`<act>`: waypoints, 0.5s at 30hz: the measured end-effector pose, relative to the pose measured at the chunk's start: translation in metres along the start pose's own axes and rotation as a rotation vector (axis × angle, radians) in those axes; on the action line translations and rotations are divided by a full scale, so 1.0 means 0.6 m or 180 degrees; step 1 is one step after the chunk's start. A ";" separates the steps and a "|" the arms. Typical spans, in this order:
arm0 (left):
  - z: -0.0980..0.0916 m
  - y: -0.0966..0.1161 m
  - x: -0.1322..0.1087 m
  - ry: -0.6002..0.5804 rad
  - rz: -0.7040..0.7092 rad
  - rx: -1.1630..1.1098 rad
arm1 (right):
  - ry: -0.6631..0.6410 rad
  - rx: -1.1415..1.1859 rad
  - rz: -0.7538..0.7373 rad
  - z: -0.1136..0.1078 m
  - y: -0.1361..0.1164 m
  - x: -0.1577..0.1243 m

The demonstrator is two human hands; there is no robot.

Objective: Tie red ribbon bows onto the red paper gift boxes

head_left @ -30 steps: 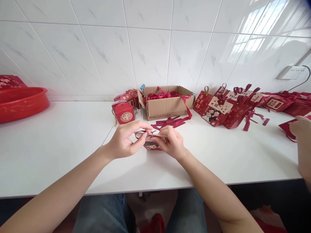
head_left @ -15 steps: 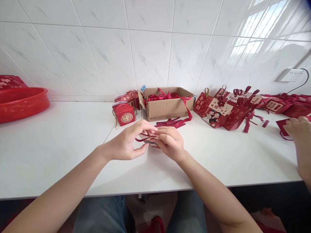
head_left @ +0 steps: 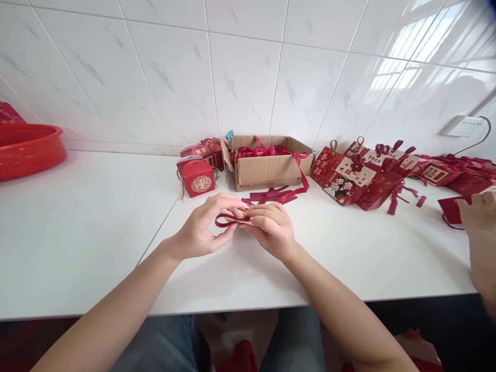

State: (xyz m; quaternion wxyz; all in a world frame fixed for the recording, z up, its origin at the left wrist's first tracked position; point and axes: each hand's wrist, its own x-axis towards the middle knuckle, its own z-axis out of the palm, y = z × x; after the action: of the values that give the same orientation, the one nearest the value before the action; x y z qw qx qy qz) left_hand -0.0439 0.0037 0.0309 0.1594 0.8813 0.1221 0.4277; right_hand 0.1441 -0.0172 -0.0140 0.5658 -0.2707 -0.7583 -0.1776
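My left hand (head_left: 203, 227) and my right hand (head_left: 274, 228) meet just above the white table. Between their fingertips is a small paper gift box, most of it hidden by the fingers. A dark red ribbon loop (head_left: 219, 222) sticks out from it toward the left palm. The left thumb and fingers close round the ribbon end of the box. My right fingers pinch its other edge, with the thumb underneath. Just behind the hands, flat strips of dark red ribbon (head_left: 267, 195) lie on the table.
Behind stands a cardboard box (head_left: 267, 173) full of red ribbon. Small red gift boxes (head_left: 196, 178) are on its left, and several ribbon-handled gift boxes (head_left: 341, 181) on its right. A red basin (head_left: 31, 155) stands far left. Another person's hand (head_left: 478, 217) holds a red piece at right.
The gift box has turned in my fingers, so its printed side no longer shows and the ribbon loop stands out wider. My view has tilted slightly. The other person's hand has shifted a little.
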 end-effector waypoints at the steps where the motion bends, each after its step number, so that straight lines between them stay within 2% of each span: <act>1: 0.001 -0.001 -0.003 0.0047 0.0026 0.0062 | -0.0038 -0.0011 -0.0027 0.000 -0.001 -0.001; 8: 0.004 -0.006 -0.016 0.0388 0.0217 0.0806 | -0.0132 0.0010 -0.0114 0.000 -0.007 -0.002; 15: 0.008 -0.009 -0.016 0.0367 0.0285 0.0981 | -0.0135 0.0044 -0.0182 -0.002 -0.007 -0.001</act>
State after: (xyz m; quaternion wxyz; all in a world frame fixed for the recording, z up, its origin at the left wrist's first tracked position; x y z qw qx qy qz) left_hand -0.0463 0.0044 0.0195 -0.0041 0.8739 0.1558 0.4604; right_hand 0.1423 -0.0214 -0.0140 0.5462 -0.2487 -0.7787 -0.1827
